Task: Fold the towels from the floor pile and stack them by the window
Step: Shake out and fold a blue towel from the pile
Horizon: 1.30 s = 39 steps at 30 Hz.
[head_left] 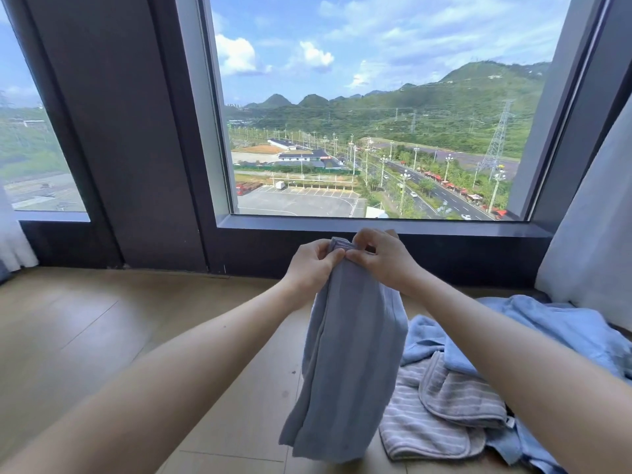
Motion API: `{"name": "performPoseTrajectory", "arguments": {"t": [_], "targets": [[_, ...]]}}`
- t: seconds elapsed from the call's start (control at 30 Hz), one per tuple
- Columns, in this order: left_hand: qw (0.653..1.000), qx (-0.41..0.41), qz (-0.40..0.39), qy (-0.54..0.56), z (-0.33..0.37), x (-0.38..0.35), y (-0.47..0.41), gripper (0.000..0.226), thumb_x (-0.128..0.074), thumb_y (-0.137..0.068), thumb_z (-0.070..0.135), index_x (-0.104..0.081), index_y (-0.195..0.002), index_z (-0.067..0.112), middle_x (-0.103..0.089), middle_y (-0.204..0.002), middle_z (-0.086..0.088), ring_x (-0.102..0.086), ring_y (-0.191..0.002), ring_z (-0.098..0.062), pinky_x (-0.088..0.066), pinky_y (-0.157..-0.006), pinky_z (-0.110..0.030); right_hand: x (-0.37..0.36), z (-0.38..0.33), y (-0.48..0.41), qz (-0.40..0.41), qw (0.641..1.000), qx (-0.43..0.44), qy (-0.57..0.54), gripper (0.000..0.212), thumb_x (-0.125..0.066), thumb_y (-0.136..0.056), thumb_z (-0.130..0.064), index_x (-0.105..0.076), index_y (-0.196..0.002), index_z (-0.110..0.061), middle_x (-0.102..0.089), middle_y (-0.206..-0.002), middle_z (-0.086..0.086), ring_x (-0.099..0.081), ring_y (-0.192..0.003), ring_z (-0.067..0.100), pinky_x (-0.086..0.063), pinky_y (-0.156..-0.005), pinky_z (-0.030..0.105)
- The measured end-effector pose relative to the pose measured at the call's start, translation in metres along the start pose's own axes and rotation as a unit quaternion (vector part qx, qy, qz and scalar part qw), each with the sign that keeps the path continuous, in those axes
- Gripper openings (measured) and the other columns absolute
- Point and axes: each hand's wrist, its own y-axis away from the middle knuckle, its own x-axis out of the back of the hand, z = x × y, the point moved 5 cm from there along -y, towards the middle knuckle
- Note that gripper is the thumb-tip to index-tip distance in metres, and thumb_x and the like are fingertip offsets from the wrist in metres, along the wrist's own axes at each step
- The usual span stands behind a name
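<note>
- Grey-blue towel (pixel 349 364): hangs lengthwise in folds above the wooden floor (pixel 85 336), held up by its top edge before the window (pixel 376 114).
- Left hand (pixel 313 265): fingers curled, pinching the top edge.
- Right hand (pixel 383 258): pinching the same edge, touching the left.
- Floor pile (pixel 478 388): striped grey and light blue towels, lower right, beside a white curtain (pixel 595 241).

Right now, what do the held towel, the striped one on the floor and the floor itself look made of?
Held towel: probably soft cotton, matte, hanging in limp folds. Striped towel: terry or microfibre, fuzzy ribbed stripes. Floor: wood or laminate planks, light sheen, visible seams.
</note>
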Motion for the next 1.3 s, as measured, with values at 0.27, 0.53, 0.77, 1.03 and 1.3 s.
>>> {"name": "performPoseTrajectory", "arguments": {"t": [0.27,0.53,0.77,1.03,1.3], "targets": [[0.999,0.0,0.027,-0.033,-0.002,0.008,-0.003,0.018,-0.038,-0.1,0.011,-0.055,-0.102,0.015,-0.058,-0.088,0.004,-0.054,-0.084,-0.01,-0.045,-0.074,-0.021,-0.001,0.021,0.01,-0.177,0.978,-0.06,0.093,0.038,-0.067,-0.071,-0.052,-0.049,-0.104,-0.053,-0.053,-0.108,-0.002,-0.035,-0.111,0.024,-0.029,-0.09,0.034],[0.986,-0.027,0.0,-0.163,-0.004,0.02,-0.003,0.029,-0.033,-0.101,0.014,-0.041,-0.125,0.027,-0.05,-0.088,0.0,-0.048,-0.071,-0.011,-0.04,-0.058,-0.014,0.011,0.021,0.01,-0.112,0.985,-0.056,0.114,0.024,-0.063,-0.084,-0.035,-0.051,-0.071,-0.019,-0.052,-0.072,-0.004,-0.051,-0.081,0.018,-0.034,-0.073,0.033],[0.924,-0.119,-0.068,-0.358,-0.012,0.021,0.004,0.018,-0.058,-0.091,0.019,-0.062,-0.108,0.019,-0.049,-0.099,0.0,-0.05,-0.089,-0.017,-0.043,-0.078,-0.024,0.008,0.016,0.011,-0.071,0.983,-0.022,0.169,0.014,-0.059,-0.086,-0.03,-0.051,-0.09,-0.021,-0.06,-0.09,0.003,-0.059,-0.085,0.025,-0.046,-0.07,0.034],[0.921,-0.102,-0.037,-0.373,-0.015,0.031,0.002,0.029,-0.045,-0.093,0.013,-0.037,-0.07,0.027,-0.047,-0.073,0.004,-0.043,-0.071,-0.022,-0.039,-0.067,-0.034,0.016,0.03,0.01,-0.126,0.958,-0.036,0.254,0.017,-0.064,-0.083,-0.025,-0.05,-0.078,-0.017,-0.046,-0.072,-0.003,-0.049,-0.078,0.023,-0.034,-0.057,0.028],[0.927,-0.122,0.118,-0.336,0.016,0.039,-0.005,0.011,-0.044,-0.091,0.003,-0.044,-0.085,0.012,-0.05,-0.071,0.003,-0.045,-0.069,-0.023,-0.034,-0.062,-0.028,0.03,0.021,0.0,0.082,0.985,-0.018,0.148,0.01,-0.052,-0.087,-0.012,-0.046,-0.089,-0.02,-0.062,-0.078,0.012,-0.062,-0.073,0.032,-0.052,-0.066,0.038]]}}
